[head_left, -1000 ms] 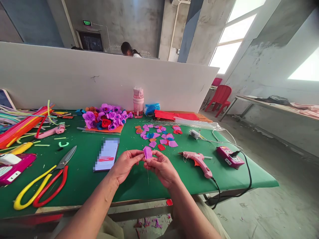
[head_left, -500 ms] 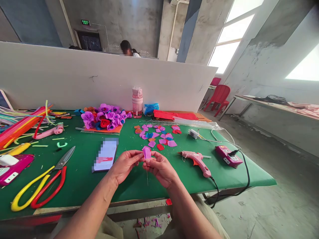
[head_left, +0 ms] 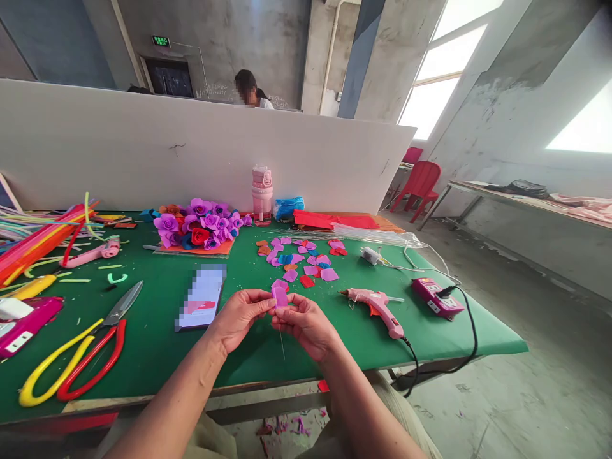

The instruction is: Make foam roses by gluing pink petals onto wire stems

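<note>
Between my two hands, above the front part of the green table, is a purple paper piece [head_left: 279, 297] on a thin wire [head_left: 282, 344] that points down. My left hand [head_left: 248, 313] pinches the paper's left side with thumb and fingers. From the right, my right hand [head_left: 306, 322] closes on its lower right edge. Loose purple, red, blue and orange paper petals [head_left: 329, 275] lie just beyond. A pink glue gun [head_left: 377, 306] rests to the right, and a phone [head_left: 201, 296] lies left of my hands.
Scissors [head_left: 122, 309] with yellow and red handles lie at the left. Finished paper flowers [head_left: 198, 223] and a pink bottle [head_left: 262, 194] stand by the white board [head_left: 191, 140]. A power strip [head_left: 437, 298] with a black cord is at the right. A person sits beyond the board.
The purple paper has turned slightly between my fingers, and the wire's lower end has tilted a little to the right. Both hands keep nearly the same place.
</note>
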### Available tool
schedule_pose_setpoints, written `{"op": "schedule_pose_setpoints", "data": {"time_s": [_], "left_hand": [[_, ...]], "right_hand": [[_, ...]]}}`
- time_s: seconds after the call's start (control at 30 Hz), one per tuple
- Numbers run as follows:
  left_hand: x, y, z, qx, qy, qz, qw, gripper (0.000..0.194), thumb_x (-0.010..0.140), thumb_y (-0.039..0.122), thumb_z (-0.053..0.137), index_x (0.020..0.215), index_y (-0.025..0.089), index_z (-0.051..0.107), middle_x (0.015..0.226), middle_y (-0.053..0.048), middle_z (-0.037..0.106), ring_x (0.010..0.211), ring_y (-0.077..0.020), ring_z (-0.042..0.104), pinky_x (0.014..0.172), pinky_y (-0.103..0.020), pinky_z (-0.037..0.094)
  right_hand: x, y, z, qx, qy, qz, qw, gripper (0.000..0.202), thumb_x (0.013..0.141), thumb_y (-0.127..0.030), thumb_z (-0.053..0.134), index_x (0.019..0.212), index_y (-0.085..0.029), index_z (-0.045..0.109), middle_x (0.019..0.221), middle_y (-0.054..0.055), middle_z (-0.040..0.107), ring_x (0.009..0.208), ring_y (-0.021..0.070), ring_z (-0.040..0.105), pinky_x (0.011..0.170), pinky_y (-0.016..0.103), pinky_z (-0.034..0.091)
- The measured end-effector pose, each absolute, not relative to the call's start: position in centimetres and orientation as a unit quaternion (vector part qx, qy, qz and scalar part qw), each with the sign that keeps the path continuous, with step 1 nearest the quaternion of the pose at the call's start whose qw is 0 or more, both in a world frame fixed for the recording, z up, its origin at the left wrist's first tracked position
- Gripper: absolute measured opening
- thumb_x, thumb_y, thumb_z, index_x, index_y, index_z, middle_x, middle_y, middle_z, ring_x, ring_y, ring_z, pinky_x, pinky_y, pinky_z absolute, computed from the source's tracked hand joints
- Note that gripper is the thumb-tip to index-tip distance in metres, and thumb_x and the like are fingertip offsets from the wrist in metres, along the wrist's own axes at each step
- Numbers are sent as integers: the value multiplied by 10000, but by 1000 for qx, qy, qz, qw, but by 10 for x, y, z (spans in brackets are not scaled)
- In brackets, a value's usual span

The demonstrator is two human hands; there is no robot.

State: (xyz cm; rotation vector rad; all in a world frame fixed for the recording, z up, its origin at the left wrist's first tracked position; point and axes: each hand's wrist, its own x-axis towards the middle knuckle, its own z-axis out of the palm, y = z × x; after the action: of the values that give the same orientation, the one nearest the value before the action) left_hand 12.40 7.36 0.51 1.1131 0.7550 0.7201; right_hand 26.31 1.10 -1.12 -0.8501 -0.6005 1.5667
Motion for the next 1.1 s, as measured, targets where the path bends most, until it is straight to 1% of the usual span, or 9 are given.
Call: {"op": "schedule_pose_setpoints", "data": {"time_s": [0.17, 0.33, 0.4, 0.47, 0.6, 0.8, 0.93, 1.1], "left_hand": [[128, 73, 2, 474, 350, 361, 723, 207, 587, 278, 777, 712, 129, 705, 683, -50, 655, 644, -129, 555, 638, -260, 425], [131, 72, 0, 455, 361, 385, 717, 198, 575, 271, 778, 686, 133, 688, 652, -22, 638, 599, -103, 526, 601, -246, 405], [132, 71, 0, 454, 367, 386, 714, 190, 575, 265, 777, 680, 134, 687, 639, -13, 632, 592, -94, 519, 599, -238, 401], [133, 69, 1, 455, 371, 385, 712, 192, 579, 269, 773, 685, 132, 688, 643, -17, 637, 605, -97, 526, 606, -238, 403], [133, 68, 3, 456, 365, 386, 714, 206, 589, 283, 769, 696, 127, 687, 668, -33, 648, 644, -115, 547, 636, -251, 422], [132, 67, 3, 469, 345, 364, 727, 218, 645, 310, 740, 766, 134, 694, 739, -46, 655, 684, -122, 560, 643, -250, 426], [132, 67, 4, 482, 367, 373, 703, 206, 620, 293, 751, 716, 120, 694, 696, -44, 644, 662, -116, 544, 622, -237, 415], [136, 66, 1, 460, 375, 399, 699, 176, 588, 275, 755, 617, 129, 662, 589, -10, 593, 631, -121, 540, 641, -257, 430]], "right_hand": [[259, 10, -7, -382, -275, 644, 604, 327, 561, -261, 814, 778, -146, 598, 683, 15, 686, 601, 109, 629, 667, 243, 484], [252, 12, -8, -416, -296, 592, 624, 386, 543, -263, 821, 842, -159, 600, 675, 4, 684, 591, 113, 615, 653, 247, 469], [250, 13, -10, -432, -308, 562, 634, 350, 551, -289, 813, 802, -160, 608, 661, 2, 676, 580, 116, 606, 635, 252, 467], [249, 13, -10, -442, -316, 548, 636, 291, 585, -320, 790, 762, -161, 622, 678, 10, 676, 575, 116, 602, 628, 256, 469], [249, 13, -10, -437, -311, 563, 630, 216, 645, -340, 745, 730, -167, 648, 686, 13, 668, 552, 103, 589, 641, 258, 482], [250, 13, -11, -427, -294, 558, 648, 201, 629, -340, 757, 697, -180, 657, 648, 6, 655, 541, 109, 581, 647, 273, 490], [249, 14, -12, -433, -301, 551, 646, 216, 629, -343, 754, 713, -168, 657, 630, 11, 656, 541, 113, 581, 629, 270, 486], [245, 14, -16, -445, -301, 539, 649, 232, 639, -342, 740, 722, -146, 648, 631, 9, 659, 540, 102, 578, 600, 240, 465]]}}
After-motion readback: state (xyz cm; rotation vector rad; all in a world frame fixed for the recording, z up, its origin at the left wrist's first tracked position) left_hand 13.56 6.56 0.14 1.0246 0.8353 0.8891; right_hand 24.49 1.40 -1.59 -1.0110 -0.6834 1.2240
